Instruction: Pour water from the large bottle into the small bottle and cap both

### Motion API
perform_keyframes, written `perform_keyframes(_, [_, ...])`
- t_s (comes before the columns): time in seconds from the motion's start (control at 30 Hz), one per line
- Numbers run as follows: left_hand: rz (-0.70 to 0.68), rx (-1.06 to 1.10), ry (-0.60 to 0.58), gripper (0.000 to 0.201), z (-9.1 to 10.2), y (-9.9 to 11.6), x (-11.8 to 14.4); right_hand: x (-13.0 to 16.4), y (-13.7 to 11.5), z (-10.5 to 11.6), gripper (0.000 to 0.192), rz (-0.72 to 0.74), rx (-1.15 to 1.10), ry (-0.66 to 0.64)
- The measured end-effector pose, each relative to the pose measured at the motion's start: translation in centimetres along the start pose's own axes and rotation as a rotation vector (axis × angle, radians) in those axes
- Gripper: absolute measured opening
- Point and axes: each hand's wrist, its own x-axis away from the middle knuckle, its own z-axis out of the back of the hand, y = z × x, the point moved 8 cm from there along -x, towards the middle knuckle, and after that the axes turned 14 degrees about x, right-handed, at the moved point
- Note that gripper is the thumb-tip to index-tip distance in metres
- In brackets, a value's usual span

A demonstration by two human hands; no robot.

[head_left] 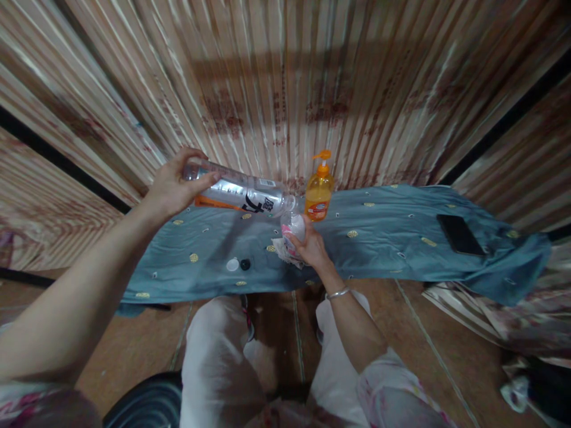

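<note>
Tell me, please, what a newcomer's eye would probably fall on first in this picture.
Probably the large clear bottle, held tilted in the left hand with its mouth at the top of the small bottle in the right hand. Next, the bright orange pump bottle standing just behind the right hand, then the dark phone lying toward the right end of the blue-green cloth.

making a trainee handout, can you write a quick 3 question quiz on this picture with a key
1. Which hand holds the large tilted plastic bottle: a) left, b) right?
2. True or false: the orange pump bottle stands upright.
3. What lies beside the small black cap on the tablecloth?

Key:
1. a, the left hand.
2. True.
3. A round white lid.
</note>
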Motion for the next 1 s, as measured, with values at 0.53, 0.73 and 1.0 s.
perform_keyframes(0.53, [-0.008,-0.016,-0.008,0.084,0.00,-0.17,-0.04,0.02,-0.06,-0.01,0.070,-0.014,0.027,-0.035])
perform_keyframes(0.73, [-0.004,-0.017,0.006,0.081,0.12,-0.08,-0.03,0.02,0.03,-0.06,0.069,-0.004,0.001,-0.015])
perform_keyframes(1.0, [0.004,-0.016,0.008,0.083,0.01,0.23,0.05,-0.01,-0.04,0.02,0.067,-0.007,-0.008,-0.018])
